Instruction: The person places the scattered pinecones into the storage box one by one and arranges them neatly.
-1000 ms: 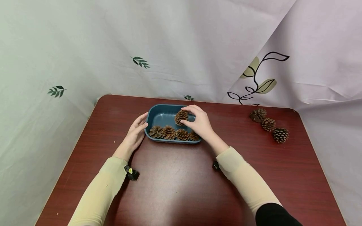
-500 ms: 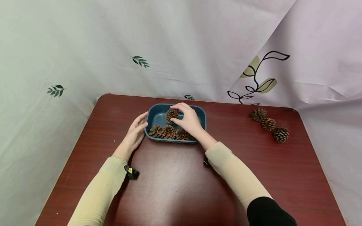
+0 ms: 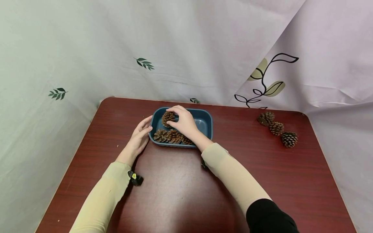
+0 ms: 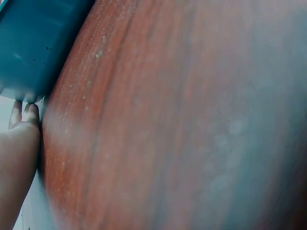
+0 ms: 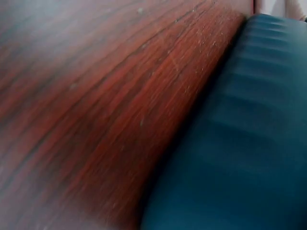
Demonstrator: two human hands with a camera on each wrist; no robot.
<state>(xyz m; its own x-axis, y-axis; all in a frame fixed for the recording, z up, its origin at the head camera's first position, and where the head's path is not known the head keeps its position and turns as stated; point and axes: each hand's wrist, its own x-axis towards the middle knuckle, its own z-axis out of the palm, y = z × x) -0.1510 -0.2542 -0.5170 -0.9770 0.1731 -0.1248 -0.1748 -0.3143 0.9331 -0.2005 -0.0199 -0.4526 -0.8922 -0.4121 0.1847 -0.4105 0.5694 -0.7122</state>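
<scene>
A blue rectangular bin point(image 3: 207, 127) sits near the table's back edge. My right hand point(image 3: 185, 123) reaches into it and pinches a brown pine cone point(image 3: 167, 119) between thumb and fingers, at the bin's back left corner. Along the bin's near wall lies a row with a left pine cone point(image 3: 160, 136), a middle pine cone point(image 3: 174, 136) and another partly under my right wrist. My left hand point(image 3: 140, 135) rests against the bin's left end with fingers extended; the left wrist view shows fingertips point(image 4: 31, 112) at the bin's wall. The right wrist view catches only the bin's ribbed side point(image 5: 249, 124).
Three more pine cones lie in a slanting line at the back right of the table, the nearest pine cone point(image 3: 289, 139) being closest to the right edge. A pale curtain point(image 3: 186, 48) with leaf prints hangs behind the reddish-brown table point(image 3: 163, 187).
My right hand has carried the pine cone leftward inside the bin, from right of the middle to the back left corner. The left hand and the bin have stayed put.
</scene>
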